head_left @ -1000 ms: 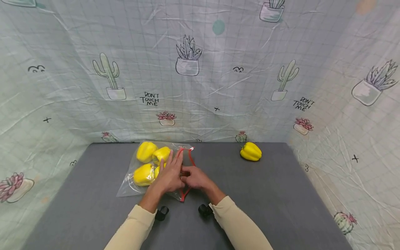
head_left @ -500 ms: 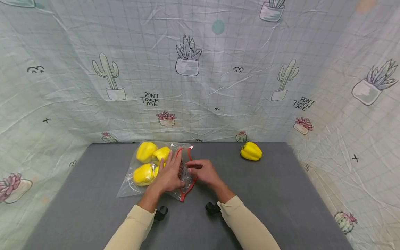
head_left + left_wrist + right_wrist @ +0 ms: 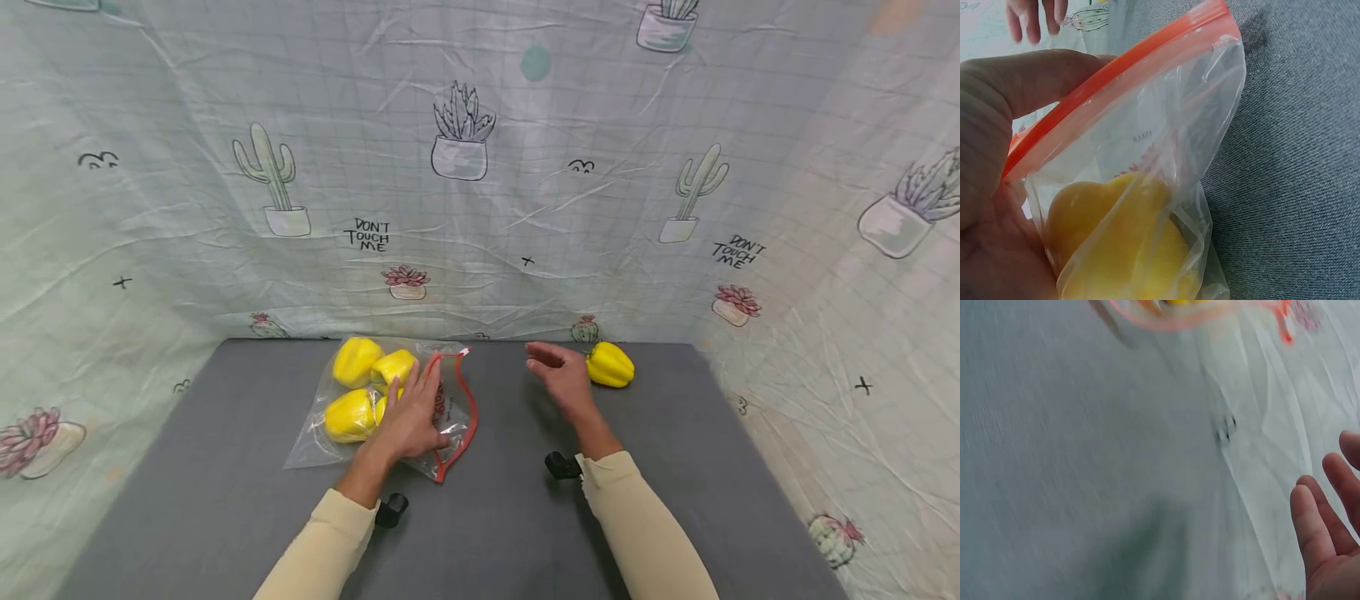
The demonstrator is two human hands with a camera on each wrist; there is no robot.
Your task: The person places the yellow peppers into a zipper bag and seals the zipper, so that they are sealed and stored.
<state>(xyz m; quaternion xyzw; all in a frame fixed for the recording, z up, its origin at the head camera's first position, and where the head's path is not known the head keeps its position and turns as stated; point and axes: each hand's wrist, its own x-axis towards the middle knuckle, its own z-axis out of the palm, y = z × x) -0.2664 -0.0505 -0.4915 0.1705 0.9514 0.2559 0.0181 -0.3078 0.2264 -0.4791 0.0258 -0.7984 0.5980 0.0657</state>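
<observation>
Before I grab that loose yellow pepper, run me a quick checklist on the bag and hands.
1. Loose pepper outside the bag: ok, on the table.
2. Right hand free: ok, holding nothing.
3. Left hand on the bag: ok, fingers spread over it.
4. Bag open: ok, its red edges stand apart.
5. Count of bagged peppers: cannot tell, the left hand covers part.

i see a pale, wrinkled fabric backdrop (image 3: 495, 204) covering the back and both sides, printed with a faint grid (image 3: 360, 67), potted cacti (image 3: 279, 187), pink-leaved succulents (image 3: 407, 282) and "don't touch me" lettering (image 3: 369, 235); on my feed a grey tabletop (image 3: 495, 525) with a woven texture runs back to it, under soft light, warmer toward the right
</observation>
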